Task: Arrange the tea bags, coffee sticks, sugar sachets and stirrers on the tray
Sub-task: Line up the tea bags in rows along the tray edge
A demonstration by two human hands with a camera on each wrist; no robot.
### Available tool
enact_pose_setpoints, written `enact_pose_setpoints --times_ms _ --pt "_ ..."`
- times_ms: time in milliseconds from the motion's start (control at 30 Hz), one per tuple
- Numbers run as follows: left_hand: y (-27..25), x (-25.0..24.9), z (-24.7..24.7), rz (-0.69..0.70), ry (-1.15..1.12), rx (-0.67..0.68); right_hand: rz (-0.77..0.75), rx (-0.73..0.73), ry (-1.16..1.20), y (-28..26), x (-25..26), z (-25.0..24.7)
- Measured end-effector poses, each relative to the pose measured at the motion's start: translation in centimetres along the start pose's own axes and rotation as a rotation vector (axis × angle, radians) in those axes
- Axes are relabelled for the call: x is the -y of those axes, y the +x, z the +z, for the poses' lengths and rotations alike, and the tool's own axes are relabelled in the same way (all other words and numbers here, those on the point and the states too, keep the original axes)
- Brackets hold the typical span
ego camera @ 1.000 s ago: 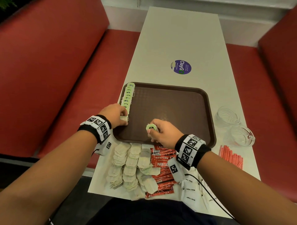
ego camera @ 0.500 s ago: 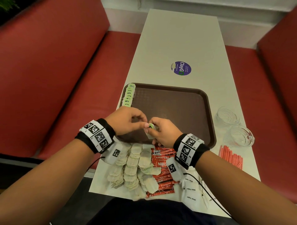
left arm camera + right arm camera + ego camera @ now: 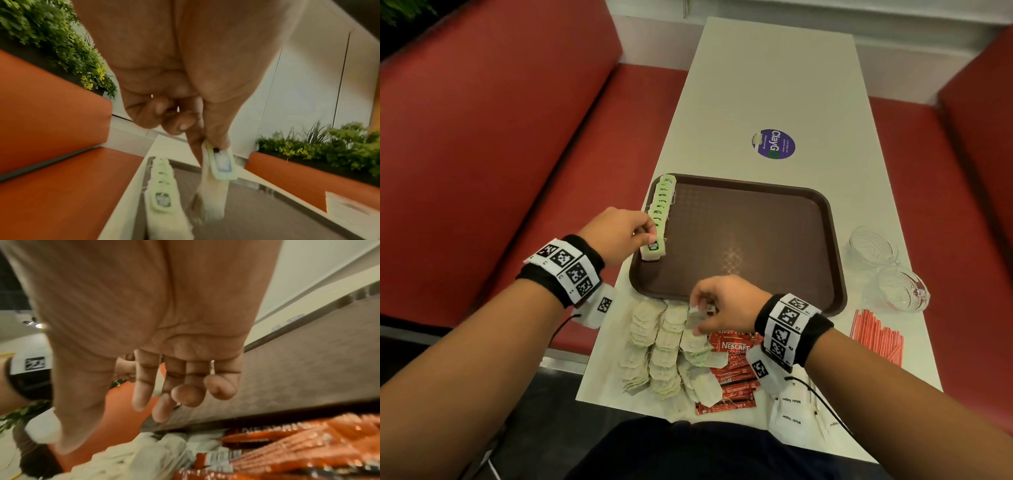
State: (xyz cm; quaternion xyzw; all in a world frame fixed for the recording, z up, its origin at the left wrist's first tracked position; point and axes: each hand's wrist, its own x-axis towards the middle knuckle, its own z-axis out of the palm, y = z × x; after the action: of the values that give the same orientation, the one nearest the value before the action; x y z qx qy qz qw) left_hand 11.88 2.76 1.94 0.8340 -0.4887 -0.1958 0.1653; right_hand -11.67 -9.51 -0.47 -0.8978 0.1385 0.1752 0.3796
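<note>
Head view: the left hand (image 3: 619,236) pinches a tea bag (image 3: 653,247) at the near end of the green-tagged row (image 3: 662,205) along the tray (image 3: 825,240)'s left edge. The right hand (image 3: 726,303) pinches another from the loose tea bags (image 3: 664,346) on the worktop (image 3: 756,85).

Left wrist view: thumb and forefinger grip the bag's tag (image 3: 221,164).

Right wrist view: grip unclear.

Coffee sticks (image 3: 732,370) and stirrers (image 3: 876,334) wait off-tray. Next, probably lay the bag overlapping the row.

1. The dark brown plastic tray (image 3: 756,219) is showing a fine waffle texture.
2. The pale green, black-marked tea bag tags (image 3: 661,209) are lining its left edge.
3. The red coffee sticks (image 3: 732,373) are carrying white lettering.
4. The red-and-white striped stirrers (image 3: 876,335) are lying on the off-white table (image 3: 774,75).
5. The black wristbands (image 3: 565,267) are wearing black-and-white square markers.
</note>
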Motion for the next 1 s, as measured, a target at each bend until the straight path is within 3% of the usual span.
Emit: enact_pose_setpoints --times_ms 167,500,700,867,1000 --pt "1.1 1.3 1.4 -0.074 0.122 0.206 -0.067 0.109 -0.187 -0.2 1.2 0.7" --pt "3.4 2.0 3.7 -0.188 0.213 0.028 -0.053 0.223 -0.384 -0.2 1.8 1.1" --pt "2.9 1.7 4.5 -0.212 0.342 0.210 -0.103 0.201 -0.324 -0.1 1.7 1.5" --pt "3.1 1.6 4.3 -0.194 0.358 0.211 -0.129 0.160 -0.201 -0.1 1.4 1.0" --pt "3.7 0.8 4.4 -0.262 0.371 0.162 -0.108 0.061 -0.136 0.2 0.9 1.0"
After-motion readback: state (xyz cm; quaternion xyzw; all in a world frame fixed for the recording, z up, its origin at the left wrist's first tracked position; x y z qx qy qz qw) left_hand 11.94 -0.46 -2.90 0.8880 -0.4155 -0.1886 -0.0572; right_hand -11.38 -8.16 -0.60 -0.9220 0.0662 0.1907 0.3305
